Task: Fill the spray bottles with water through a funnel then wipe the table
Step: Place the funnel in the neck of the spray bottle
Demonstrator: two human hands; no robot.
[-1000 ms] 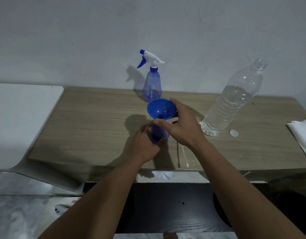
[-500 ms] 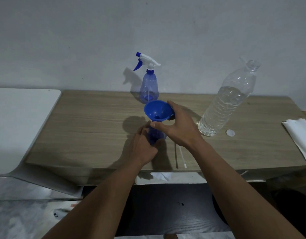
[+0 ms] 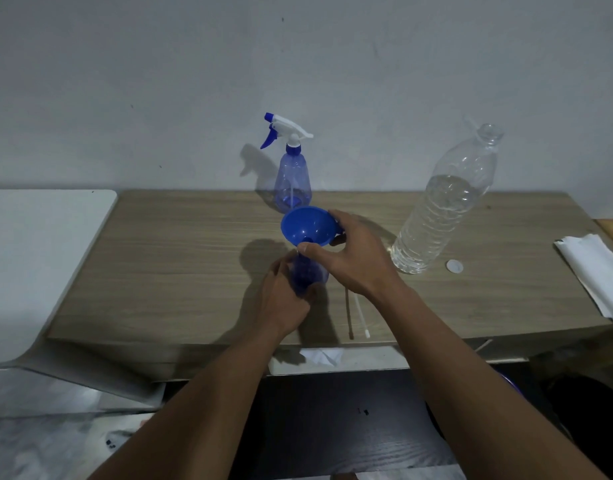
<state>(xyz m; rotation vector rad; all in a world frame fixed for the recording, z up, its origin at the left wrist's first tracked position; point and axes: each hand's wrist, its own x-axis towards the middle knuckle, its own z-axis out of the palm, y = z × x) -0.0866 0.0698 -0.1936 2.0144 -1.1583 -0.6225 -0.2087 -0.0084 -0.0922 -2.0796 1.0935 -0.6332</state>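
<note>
Blue funnel [image 3: 307, 225] seated in open spray bottle [image 3: 308, 276] on counter [image 3: 177, 265], left hand [image 3: 284, 301] fingers curled round bottle body, right hand [image 3: 355, 259] fingers pinching funnel rim, second spray bottle [image 3: 293, 178] behind, water bottle [image 3: 440, 209] to the right.

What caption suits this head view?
The right hand holds a blue funnel atop the spray bottle the left hand grips.

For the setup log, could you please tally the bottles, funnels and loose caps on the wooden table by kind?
Spray bottles: 2 (rear spray bottle, held spray bottle)
Water bottle: 1
Funnel: 1
Loose cap: 1
Total: 5
</note>
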